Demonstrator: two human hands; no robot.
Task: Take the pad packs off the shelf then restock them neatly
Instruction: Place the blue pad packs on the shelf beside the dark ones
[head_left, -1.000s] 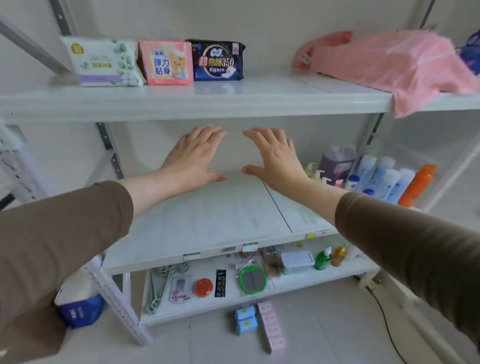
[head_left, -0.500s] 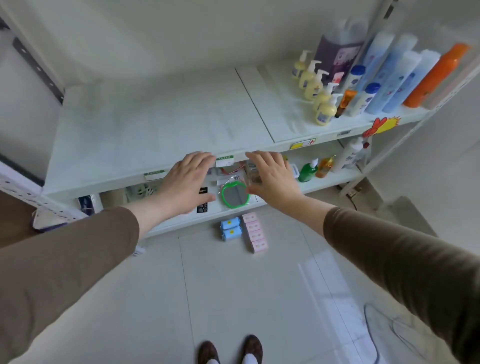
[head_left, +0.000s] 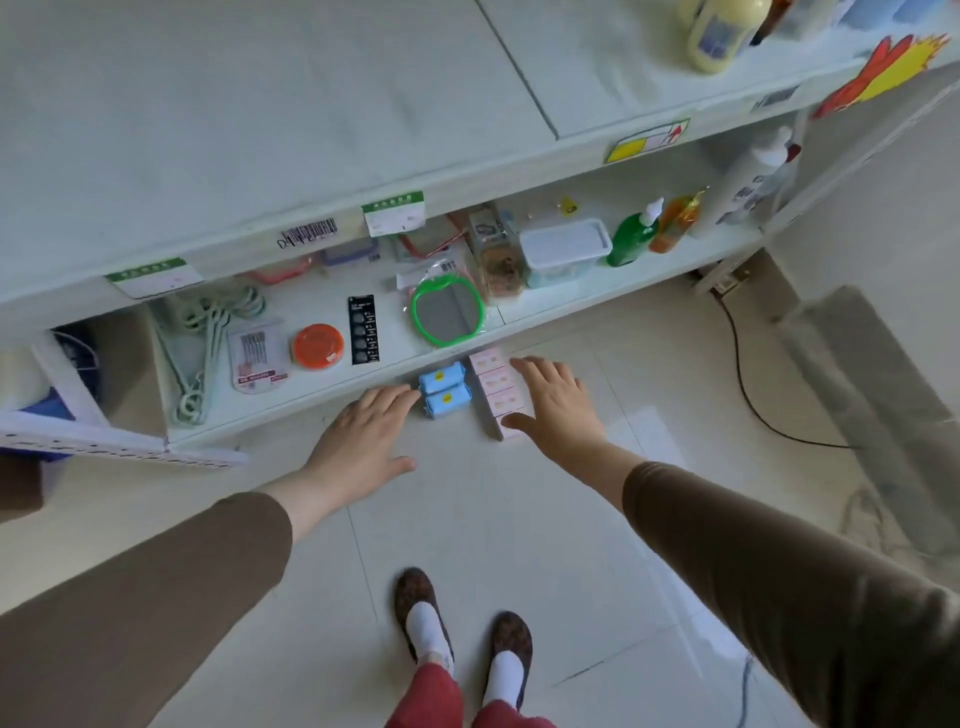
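Left hand (head_left: 363, 441) spread flat, fingers straight, holding nothing, fingertips just beside the blue packs (head_left: 444, 391); right hand (head_left: 556, 402) likewise wide and empty, hovering over the row of pink packs (head_left: 496, 387), thumb crossing the nearest one; whether either hand touches the packs cannot be told. Both sets of packs lying side by side on the pale tiled floor (head_left: 493, 519), just in front of the bottom shelf (head_left: 322, 387). On that shelf: green-rimmed mirror (head_left: 448, 312), orange round tin (head_left: 317, 345), black card (head_left: 363, 330), pale hangers (head_left: 208, 343), lidded white box (head_left: 565, 252), green bottle (head_left: 635, 236). Above, the bare middle shelf (head_left: 260, 114), price tags along its front edge. Open tile around the feet and to the right, up to a black cable (head_left: 748, 384) and a grey mat (head_left: 872, 395). Compared with half a second ago: hands lower, from level with the middle shelf's edge down to the floor packs; view tipped further down and closer in.
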